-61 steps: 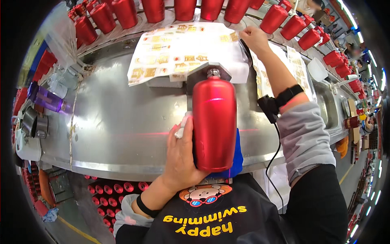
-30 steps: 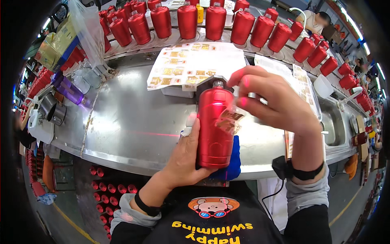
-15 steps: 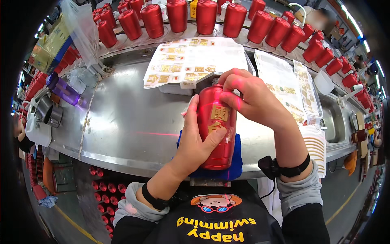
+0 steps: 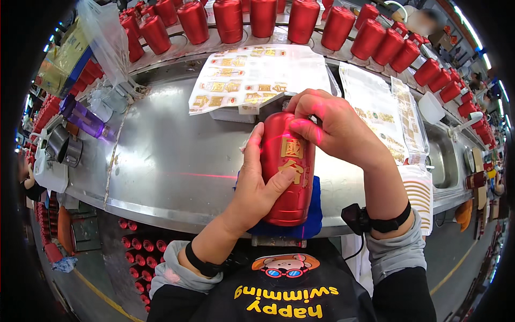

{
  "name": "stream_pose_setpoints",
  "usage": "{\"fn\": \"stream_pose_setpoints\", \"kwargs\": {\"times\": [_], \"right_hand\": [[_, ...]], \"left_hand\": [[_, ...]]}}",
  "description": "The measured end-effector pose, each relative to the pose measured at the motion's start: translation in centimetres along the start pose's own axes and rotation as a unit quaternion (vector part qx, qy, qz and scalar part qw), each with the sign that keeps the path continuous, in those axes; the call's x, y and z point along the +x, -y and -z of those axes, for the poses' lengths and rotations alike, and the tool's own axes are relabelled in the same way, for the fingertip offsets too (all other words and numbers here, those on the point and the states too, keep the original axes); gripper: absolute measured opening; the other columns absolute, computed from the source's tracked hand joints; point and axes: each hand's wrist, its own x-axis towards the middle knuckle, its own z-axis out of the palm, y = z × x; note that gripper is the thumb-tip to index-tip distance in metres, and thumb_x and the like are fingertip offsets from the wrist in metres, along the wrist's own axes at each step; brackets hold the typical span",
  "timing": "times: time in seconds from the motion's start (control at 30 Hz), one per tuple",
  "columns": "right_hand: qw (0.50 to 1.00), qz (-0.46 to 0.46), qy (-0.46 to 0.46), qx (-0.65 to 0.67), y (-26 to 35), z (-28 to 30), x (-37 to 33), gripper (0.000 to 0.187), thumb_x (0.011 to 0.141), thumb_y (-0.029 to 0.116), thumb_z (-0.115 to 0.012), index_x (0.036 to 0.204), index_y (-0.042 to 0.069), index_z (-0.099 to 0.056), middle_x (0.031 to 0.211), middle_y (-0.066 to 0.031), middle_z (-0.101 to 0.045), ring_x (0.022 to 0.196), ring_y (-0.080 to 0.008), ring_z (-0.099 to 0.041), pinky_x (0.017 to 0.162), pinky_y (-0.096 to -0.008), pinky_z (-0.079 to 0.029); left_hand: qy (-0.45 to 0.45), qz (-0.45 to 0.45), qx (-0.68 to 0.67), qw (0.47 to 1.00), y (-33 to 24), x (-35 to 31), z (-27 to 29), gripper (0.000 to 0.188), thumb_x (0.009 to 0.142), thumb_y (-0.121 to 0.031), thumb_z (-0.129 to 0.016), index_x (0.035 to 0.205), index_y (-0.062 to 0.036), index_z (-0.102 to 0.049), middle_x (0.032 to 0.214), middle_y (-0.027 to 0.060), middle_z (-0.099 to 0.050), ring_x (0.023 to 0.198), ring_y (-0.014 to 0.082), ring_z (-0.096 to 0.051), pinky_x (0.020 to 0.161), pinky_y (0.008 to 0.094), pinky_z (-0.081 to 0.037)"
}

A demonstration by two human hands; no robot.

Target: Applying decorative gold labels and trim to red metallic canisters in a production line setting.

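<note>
A red bottle (image 4: 287, 198) with gold characters leans in front of me, its base over a blue cloth (image 4: 314, 214) at the counter's near edge. My left hand (image 4: 255, 185) is wrapped round its left side, thumb across the front by the lower gold character. My right hand (image 4: 330, 123) is closed at the bottle's shoulder, fingers curled in beside the neck; whatever its fingertips pinch is hidden. Red laser light falls on the bottle and the right fingers. Just beyond lies a white sheet of gold decals (image 4: 257, 72) on a grey tray (image 4: 230, 115).
Red bottles (image 4: 263, 19) line a curved conveyor at the back. More decal sheets (image 4: 373, 107) lie to the right, by a sink (image 4: 442, 161) and stacked white trays (image 4: 416, 188). A purple drink bottle (image 4: 88, 121) and metal cups (image 4: 67, 147) stand left on the steel counter (image 4: 155, 145).
The bottles on the conveyor have shifted along it. The held bottle has turned very slightly, and both hands keep nearly the same places on it.
</note>
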Motion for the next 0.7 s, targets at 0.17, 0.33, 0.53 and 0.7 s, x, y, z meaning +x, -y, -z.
{"fn": "stream_pose_setpoints", "kwargs": {"times": [0.17, 0.33, 0.53, 0.7], "right_hand": [[1.0, 0.01, -0.007, 0.003, -0.15, -0.15, 0.06, 0.017, 0.085, 0.009, -0.069, 0.084, 0.0, -0.055, 0.096, -0.0126, -0.065, 0.086, -0.0298, -0.062, 0.075, -0.0358, -0.051], [1.0, 0.008, -0.02, 0.021, -0.23, -0.42, 0.16, 0.018, 0.083, 0.011, -0.07, 0.082, 0.0, -0.056, 0.087, -0.0141, -0.063, 0.082, -0.0322, -0.06, 0.073, -0.0386, -0.05], [1.0, -0.001, -0.002, 0.008, -0.19, -0.11, 0.18, 0.017, 0.084, 0.009, -0.07, 0.084, -0.001, -0.056, 0.095, -0.0128, -0.065, 0.085, -0.0291, -0.062, 0.076, -0.0353, -0.051], [1.0, -0.02, 0.003, 0.006, 0.05, -0.21, 0.16, 0.017, 0.084, 0.01, -0.07, 0.084, -0.001, -0.056, 0.096, -0.013, -0.066, 0.086, -0.0296, -0.063, 0.076, -0.0355, -0.051]], "left_hand": [[0.002, 0.01, -0.026, 1.0, 0.1, -0.04, 0.14, 0.083, 0.095, -0.029, -0.062, 0.149, 0.0055, -0.009, 0.14, 0.0197, -0.038, 0.128, 0.0238, -0.043, 0.108, 0.036, -0.035], [0.018, 0.021, -0.089, 0.996, -0.14, 0.03, 0.17, 0.08, 0.096, -0.027, -0.06, 0.15, 0.0039, -0.008, 0.141, 0.0189, -0.035, 0.128, 0.0231, -0.042, 0.106, 0.0353, -0.037], [0.017, 0.029, -0.039, 0.999, 0.19, 0.01, 0.49, 0.08, 0.096, -0.026, -0.06, 0.149, 0.0039, -0.008, 0.14, 0.0187, -0.035, 0.129, 0.0232, -0.041, 0.107, 0.0356, -0.036], [0.021, 0.027, -0.065, 0.997, -0.03, 0.02, 0.38, 0.08, 0.096, -0.027, -0.059, 0.149, 0.0045, -0.008, 0.142, 0.0193, -0.034, 0.13, 0.0233, -0.04, 0.108, 0.0358, -0.035]]}}
